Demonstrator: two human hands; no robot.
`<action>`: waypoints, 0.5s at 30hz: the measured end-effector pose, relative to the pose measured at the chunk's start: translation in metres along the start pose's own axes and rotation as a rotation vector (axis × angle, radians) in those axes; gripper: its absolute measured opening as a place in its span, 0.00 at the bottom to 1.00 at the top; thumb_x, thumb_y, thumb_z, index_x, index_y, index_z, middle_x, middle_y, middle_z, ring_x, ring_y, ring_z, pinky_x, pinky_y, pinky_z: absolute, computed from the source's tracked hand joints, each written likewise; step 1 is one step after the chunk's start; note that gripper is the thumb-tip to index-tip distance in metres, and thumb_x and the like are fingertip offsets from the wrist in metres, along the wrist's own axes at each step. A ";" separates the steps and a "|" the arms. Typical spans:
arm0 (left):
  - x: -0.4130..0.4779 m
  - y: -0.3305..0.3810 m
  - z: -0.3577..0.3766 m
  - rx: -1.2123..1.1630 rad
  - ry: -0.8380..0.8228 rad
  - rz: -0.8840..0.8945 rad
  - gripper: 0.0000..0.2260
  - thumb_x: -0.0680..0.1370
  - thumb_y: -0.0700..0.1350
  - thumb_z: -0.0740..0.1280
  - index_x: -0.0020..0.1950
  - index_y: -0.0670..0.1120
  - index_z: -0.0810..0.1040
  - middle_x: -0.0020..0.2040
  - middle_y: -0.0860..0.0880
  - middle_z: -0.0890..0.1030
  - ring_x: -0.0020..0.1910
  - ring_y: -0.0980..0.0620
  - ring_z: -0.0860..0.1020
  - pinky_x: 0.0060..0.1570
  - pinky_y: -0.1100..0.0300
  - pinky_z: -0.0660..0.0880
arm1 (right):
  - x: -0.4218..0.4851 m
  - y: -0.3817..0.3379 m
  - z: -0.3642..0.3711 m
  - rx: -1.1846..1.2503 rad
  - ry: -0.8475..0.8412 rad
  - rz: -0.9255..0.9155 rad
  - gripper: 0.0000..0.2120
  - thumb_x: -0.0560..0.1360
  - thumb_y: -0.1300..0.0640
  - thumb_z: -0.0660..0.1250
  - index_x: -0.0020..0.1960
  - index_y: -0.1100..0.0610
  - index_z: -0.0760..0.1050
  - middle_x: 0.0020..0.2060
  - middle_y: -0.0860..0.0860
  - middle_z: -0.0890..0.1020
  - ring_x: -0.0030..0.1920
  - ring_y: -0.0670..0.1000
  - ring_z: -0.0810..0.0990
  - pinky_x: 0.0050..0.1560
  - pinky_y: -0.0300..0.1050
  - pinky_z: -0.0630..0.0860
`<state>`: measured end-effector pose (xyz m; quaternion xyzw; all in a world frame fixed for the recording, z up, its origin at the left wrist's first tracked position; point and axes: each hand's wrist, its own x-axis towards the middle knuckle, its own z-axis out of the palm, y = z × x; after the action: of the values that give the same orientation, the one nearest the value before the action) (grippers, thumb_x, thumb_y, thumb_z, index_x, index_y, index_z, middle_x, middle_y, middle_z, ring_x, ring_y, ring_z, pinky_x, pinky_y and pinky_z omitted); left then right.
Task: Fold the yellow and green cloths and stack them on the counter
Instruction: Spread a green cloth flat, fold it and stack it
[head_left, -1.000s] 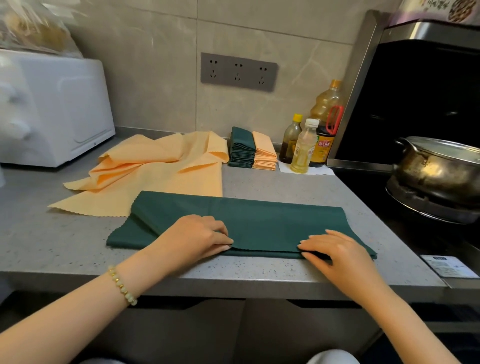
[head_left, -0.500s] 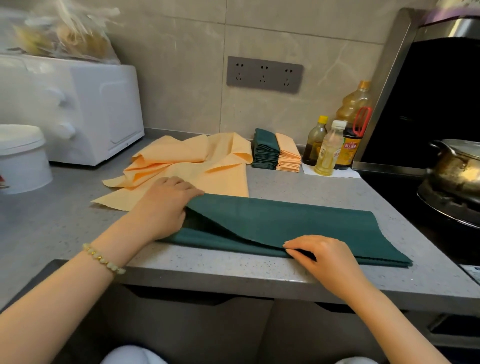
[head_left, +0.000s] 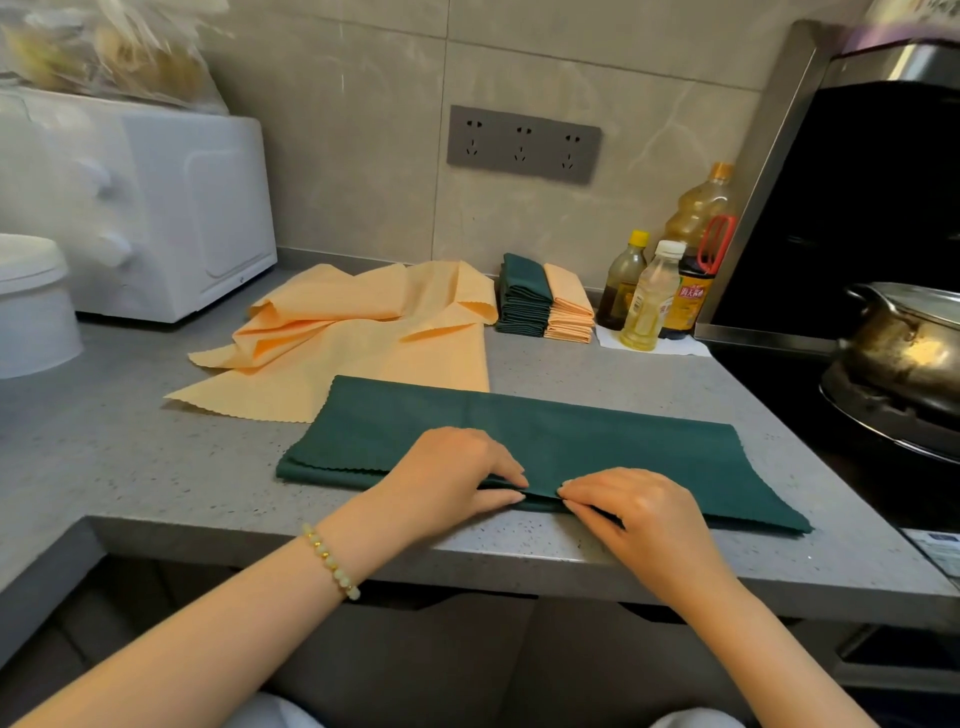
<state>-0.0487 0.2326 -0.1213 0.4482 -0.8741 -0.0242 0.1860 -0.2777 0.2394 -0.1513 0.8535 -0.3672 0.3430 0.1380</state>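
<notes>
Green cloth (head_left: 597, 447): folded into a long band, flat along the tabletop's (head_left: 156, 467) front edge; its zigzag hem runs just inside that edge, and its right end lies near the right edge.
Left hand (head_left: 457, 467): pinches the hem at mid-length.
Right hand (head_left: 639, 509): pinches the same hem just beside it, fingertips nearly meeting.
Yellow cloth (head_left: 363, 353): unfolded and rumpled behind, its near edge under the band's back-left corner.
Folded stack (head_left: 540, 301): green and yellow, at the back edge, well apart from the band.
Room: grey surface shows left of the band and behind its right half.
Back-right corner: bottles (head_left: 649, 306).
</notes>
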 end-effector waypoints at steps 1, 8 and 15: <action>0.000 0.001 0.001 -0.004 -0.004 -0.008 0.11 0.78 0.54 0.65 0.59 0.56 0.81 0.59 0.60 0.80 0.59 0.61 0.75 0.57 0.60 0.72 | -0.001 -0.001 0.000 0.004 -0.011 0.005 0.13 0.74 0.48 0.61 0.44 0.48 0.84 0.42 0.39 0.84 0.43 0.40 0.83 0.42 0.36 0.79; -0.004 0.002 0.004 0.031 -0.052 0.000 0.12 0.80 0.54 0.62 0.60 0.57 0.80 0.59 0.61 0.80 0.58 0.61 0.75 0.54 0.60 0.73 | -0.004 -0.003 0.003 0.033 -0.043 0.039 0.14 0.74 0.47 0.61 0.48 0.47 0.84 0.46 0.40 0.84 0.45 0.40 0.83 0.43 0.36 0.78; 0.027 0.006 -0.007 -0.025 -0.037 -0.082 0.16 0.80 0.58 0.57 0.61 0.55 0.79 0.59 0.58 0.80 0.59 0.58 0.75 0.56 0.59 0.73 | -0.002 -0.005 0.001 0.103 -0.085 0.115 0.14 0.74 0.45 0.60 0.47 0.45 0.84 0.46 0.39 0.84 0.46 0.38 0.81 0.43 0.33 0.78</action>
<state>-0.0658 0.2157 -0.1057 0.4807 -0.8578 -0.0511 0.1745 -0.2750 0.2434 -0.1534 0.8507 -0.4032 0.3323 0.0583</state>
